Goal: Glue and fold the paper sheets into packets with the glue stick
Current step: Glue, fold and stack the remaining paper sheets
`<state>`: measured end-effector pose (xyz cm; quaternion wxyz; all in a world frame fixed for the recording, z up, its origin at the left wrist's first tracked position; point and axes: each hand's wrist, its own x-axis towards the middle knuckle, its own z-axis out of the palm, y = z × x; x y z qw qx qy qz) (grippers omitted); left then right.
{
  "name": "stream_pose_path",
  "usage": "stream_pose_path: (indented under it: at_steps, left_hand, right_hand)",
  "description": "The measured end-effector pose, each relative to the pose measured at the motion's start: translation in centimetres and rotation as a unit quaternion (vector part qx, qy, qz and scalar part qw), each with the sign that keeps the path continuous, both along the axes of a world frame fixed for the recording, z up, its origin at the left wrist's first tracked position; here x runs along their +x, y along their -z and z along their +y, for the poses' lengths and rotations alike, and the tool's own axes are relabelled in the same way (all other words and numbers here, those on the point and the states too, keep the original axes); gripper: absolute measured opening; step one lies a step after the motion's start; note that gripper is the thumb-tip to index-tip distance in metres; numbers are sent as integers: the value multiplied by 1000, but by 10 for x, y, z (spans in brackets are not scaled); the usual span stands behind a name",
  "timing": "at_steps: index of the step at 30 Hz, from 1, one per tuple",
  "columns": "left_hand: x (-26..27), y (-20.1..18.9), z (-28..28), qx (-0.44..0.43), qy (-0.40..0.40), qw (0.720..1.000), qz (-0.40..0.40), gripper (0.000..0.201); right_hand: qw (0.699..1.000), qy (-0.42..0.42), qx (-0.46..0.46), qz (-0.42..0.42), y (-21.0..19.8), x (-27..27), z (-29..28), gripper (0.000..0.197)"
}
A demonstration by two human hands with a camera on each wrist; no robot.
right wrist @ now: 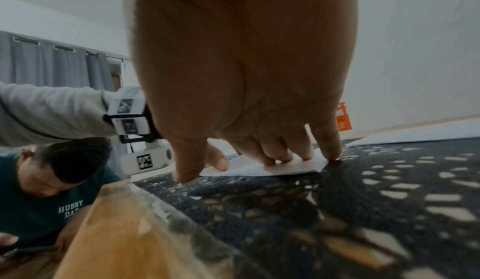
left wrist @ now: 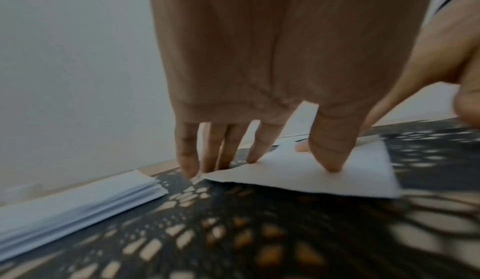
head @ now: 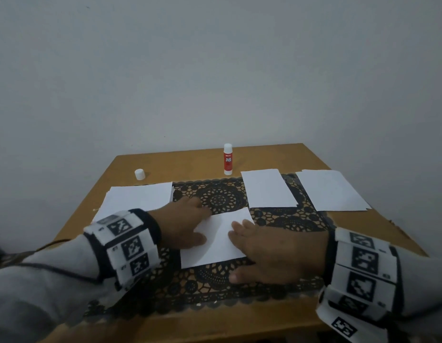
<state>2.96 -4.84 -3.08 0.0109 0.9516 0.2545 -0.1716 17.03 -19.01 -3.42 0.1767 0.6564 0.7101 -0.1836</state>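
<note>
A white paper sheet (head: 215, 243) lies folded on the black lace mat (head: 220, 196) in the middle of the table. My left hand (head: 190, 221) lies flat on its left edge, thumb (left wrist: 330, 160) and straight fingers pressing down on the paper (left wrist: 298, 176). From the other side my right hand (head: 249, 248) presses the sheet's right part with straight fingers (right wrist: 285, 156), its thumb on the mat. The red glue stick (head: 228, 159) stands upright and uncapped at the back; its red label (right wrist: 343, 117) shows in the right wrist view. Its white cap (head: 139, 174) sits apart at the back left.
A stack of white sheets (head: 138, 199) lies left of the mat, and its edge (left wrist: 78, 201) shows in the left wrist view. Two white papers (head: 267, 189) (head: 331, 190) lie at the right. The wooden table (head: 190, 159) meets a grey wall. Another person (right wrist: 52, 180) sits low at the left.
</note>
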Motion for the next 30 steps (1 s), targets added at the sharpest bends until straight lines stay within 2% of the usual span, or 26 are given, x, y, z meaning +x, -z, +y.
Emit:
stream_pose_path:
  at_steps: [2, 5, 10, 17, 22, 26, 30]
  left_hand:
    - [-8, 4, -13, -5, 1, 997, 79, 75]
    - [-17, 10, -22, -17, -14, 992, 126, 77]
    - [-17, 13, -23, -23, -20, 991, 129, 75]
    - [-21, 15, -23, -18, -19, 993, 116, 74]
    - [-21, 17, -20, -27, -26, 993, 115, 74]
    - [-18, 11, -22, -39, -30, 991, 122, 75]
    - [-22, 4, -17, -65, -35, 991, 109, 75]
  right_hand:
    - [1000, -9, -17, 6, 3, -1, 2, 92]
    - [1000, 14, -15, -10, 4, 7, 11, 94]
    - [999, 35, -2, -33, 7, 5, 23, 97]
    - [999, 50, -8, -8, 4, 6, 25, 98]
    - [998, 4, -49, -36, 7, 2, -1, 99]
    - [999, 3, -26, -31, 6, -10, 6, 102]
    - [998, -64, -19, -10, 8, -37, -5, 102]
